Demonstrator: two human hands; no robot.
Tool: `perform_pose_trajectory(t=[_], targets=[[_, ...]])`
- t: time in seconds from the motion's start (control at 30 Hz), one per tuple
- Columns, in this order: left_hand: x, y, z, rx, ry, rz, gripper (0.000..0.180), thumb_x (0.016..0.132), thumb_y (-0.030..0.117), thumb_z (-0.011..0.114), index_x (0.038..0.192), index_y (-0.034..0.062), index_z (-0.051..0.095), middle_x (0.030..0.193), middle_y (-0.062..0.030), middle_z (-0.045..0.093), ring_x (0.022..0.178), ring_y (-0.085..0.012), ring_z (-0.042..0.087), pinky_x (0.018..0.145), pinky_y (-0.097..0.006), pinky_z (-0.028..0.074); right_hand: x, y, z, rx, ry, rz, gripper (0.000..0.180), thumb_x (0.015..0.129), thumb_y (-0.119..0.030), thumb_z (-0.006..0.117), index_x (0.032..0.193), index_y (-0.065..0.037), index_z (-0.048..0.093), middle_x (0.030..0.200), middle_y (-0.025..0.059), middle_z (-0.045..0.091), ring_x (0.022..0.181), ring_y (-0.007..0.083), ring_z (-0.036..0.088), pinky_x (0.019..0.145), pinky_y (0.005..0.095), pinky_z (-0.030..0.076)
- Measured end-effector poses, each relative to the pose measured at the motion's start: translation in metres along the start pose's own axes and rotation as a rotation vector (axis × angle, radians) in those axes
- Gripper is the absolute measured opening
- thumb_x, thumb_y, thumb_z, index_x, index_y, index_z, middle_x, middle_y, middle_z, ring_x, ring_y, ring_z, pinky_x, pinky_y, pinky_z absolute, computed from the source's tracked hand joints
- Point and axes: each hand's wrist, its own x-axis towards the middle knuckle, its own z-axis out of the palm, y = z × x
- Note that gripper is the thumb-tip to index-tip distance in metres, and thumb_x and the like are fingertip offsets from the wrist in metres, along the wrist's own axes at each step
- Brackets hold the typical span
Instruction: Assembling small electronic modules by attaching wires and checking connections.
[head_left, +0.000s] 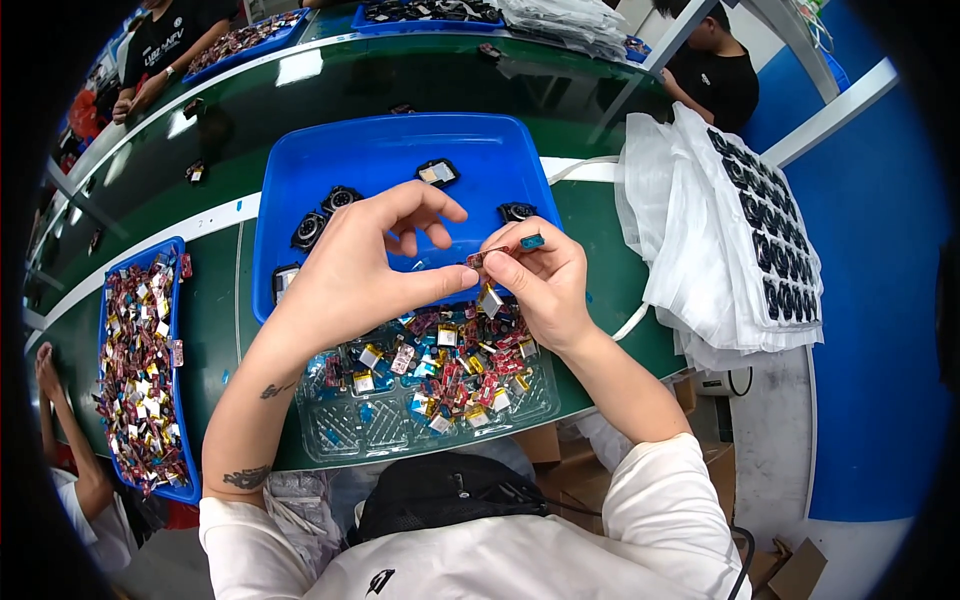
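Observation:
Between the thumb and fingers of my right hand (548, 290) is a small red circuit board (484, 256). A silvery battery (491, 303) hangs just under it, and a small blue piece (532, 241) shows by the fingers. My left hand (370, 262) has its fingers spread, its thumb tip close to the board; whether they touch I cannot tell. Below both hands, a heap of red boards with batteries (470, 380) lies in a clear plastic tray (325, 437). Behind them, a blue tray (400, 130) contains several black watch cases (437, 173).
To the left stands a long blue bin (180, 330) piled with boards. White sheets (665, 230) and a tray of black watch parts (770, 225) are stacked at right. Across the green conveyor belt (380, 85), other people (712, 75) sit and stand.

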Motion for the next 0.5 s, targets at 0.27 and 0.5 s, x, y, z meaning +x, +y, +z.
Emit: perform_pose_trajectory(t=[0.27,0.5], targets=[[0.002,-0.009,0.005,0.091,0.064,0.105,0.018,0.071,0.012,0.075,0.069,0.0008,0.061,0.075,-0.0053,0.063,0.066,-0.0171,0.06,0.063,-0.03,0.048,0.003,-0.003,0.004,-0.054,0.027,-0.009,0.016,0.086,-0.002,0.064,0.098,0.003,0.057,0.096,0.0087,0.06,0.083,0.0128,0.061,0.076,0.025,0.052],[0.001,-0.014,0.009,-0.084,0.023,0.072,0.015,0.072,0.009,0.071,0.075,-0.0011,0.06,0.077,-0.0062,0.067,0.067,-0.0124,0.061,0.066,-0.027,0.05,0.003,-0.004,0.002,-0.097,0.055,-0.034,0.017,0.084,0.0,0.066,0.099,0.004,0.058,0.093,0.0107,0.062,0.08,0.0143,0.063,0.071,0.0244,0.053]])
